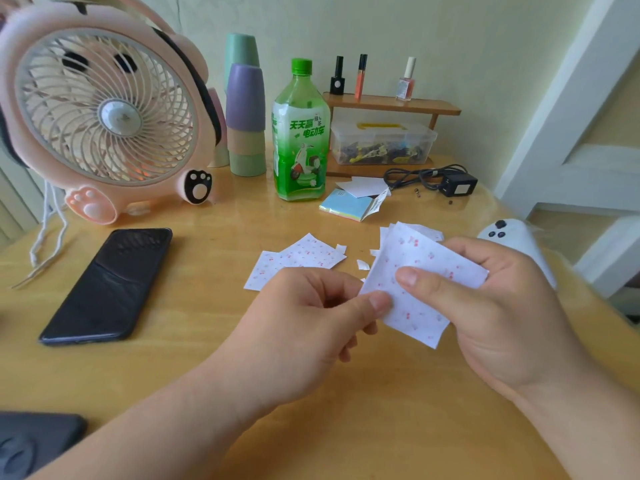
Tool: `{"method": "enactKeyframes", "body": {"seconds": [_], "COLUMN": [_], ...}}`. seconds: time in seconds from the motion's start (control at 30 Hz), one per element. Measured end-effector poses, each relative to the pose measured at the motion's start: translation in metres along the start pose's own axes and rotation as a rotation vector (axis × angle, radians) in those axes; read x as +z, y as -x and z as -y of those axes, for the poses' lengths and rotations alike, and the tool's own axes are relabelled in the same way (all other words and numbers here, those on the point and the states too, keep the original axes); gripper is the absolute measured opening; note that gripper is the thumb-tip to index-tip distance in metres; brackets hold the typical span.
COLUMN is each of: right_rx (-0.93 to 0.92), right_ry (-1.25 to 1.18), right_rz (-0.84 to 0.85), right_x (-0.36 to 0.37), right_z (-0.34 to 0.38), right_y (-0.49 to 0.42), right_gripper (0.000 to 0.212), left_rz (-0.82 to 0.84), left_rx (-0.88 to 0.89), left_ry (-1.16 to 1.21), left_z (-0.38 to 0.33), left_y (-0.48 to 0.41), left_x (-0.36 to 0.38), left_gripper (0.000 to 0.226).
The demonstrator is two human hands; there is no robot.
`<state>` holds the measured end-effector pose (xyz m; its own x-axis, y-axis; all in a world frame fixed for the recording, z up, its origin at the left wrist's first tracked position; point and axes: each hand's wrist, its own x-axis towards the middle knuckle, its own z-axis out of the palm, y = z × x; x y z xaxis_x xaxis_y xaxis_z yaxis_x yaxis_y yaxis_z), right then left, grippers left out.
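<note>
Both grips pinch one white cherry-printed paper sheet (426,258) over the wooden bench (207,368), left hand (311,306) low, right hand (509,306) behind, likely for tearing; torn printed pieces (308,254) lie beyond the left grip.

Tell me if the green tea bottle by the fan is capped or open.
Capped. The green bottle stands upright on the table with its green screw cap seated on the neck.

White cherry-print paper sheet (420,285) tilted above table, pinched by both thumbs.
</note>
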<state>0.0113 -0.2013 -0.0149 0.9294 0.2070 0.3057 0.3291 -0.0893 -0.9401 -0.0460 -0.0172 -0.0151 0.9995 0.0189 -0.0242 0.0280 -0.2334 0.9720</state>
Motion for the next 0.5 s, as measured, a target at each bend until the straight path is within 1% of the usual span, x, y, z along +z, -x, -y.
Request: {"method": "enactKeyframes", "body": {"seconds": [0.13,0.2,0.23,0.37,0.43,0.5], "right_rx": [0.072,0.099,0.104,0.095,0.103,0.113], "right_ry": [-0.112,-0.123,-0.108,-0.045,-0.039,-0.037], "right_rz": [0.040,0.031,0.020,-0.006,0.008,0.016], "right_x": [0.0026,0.0030,0.0031,0.0039,0.0048,0.0050], "right_z": [0.0011,0.0008,0.0006,-0.0008,0.0000,0.0007], "right_y": [-0.0006,-0.0011,-0.0013,-0.0016,-0.0011,-0.0011], "right_gripper": [0.024,0.024,0.027,0.030,0.033,0.031], "left_rz": [0.053,0.083,0.073,-0.083,-0.101,-0.085], "left_rx": [0.007,0.028,0.042,0.080,0.086,0.086], "left_ry": [0.039,0.041,0.044,0.037,0.039,0.050], "left_z": [0.0008,0.0005,0.0004,0.0000,-0.0003,-0.0002], "left_y": [0.0000,0.0001,0.0000,-0.0013,-0.0010,-0.0007], "left_x": [0.0017,0.0031,0.0035,0.0020,0.0014,0.0013], "left_gripper": [0.034,0.034,0.033,0.023,0.024,0.024]}}
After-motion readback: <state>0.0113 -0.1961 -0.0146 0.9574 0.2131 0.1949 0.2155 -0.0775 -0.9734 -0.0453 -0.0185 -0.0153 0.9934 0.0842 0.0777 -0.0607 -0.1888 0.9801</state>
